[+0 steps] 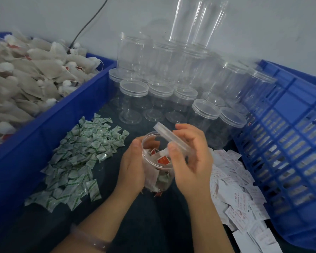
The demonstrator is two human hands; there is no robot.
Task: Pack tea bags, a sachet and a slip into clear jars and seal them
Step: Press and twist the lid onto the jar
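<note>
Here, in the lower centre of the frame, I see the left hand [133, 167] wrapped round the side of an open clear jar [158, 162], fingers curled behind it and thumb on its near rim. The jar leans slightly, mouth toward the camera. Inside it lie packed tea bags [151, 177] with red tags, and low down a pale green-printed packet that may be a sachet; I cannot tell for certain.

The right hand [192, 161] pinches a clear lid [171, 137] between thumb and fingertips. The lid is tilted steeply over the right side of the jar's mouth and is not seated on it.

Left of the hands, a heap of green-and-white sachets [80, 161] is spread on the dark table [153, 225]. At the lower right lies a pile of white slips [232, 189] with red print. A blue bin [53, 114] in the upper left holds loose tea bags [26, 75]. A blue slatted crate [290, 125] fills the right edge. In the upper centre stand empty lidded jars [162, 88], some stacked. A pale bracelet [91, 238] circles the left wrist at the lower left.
</note>
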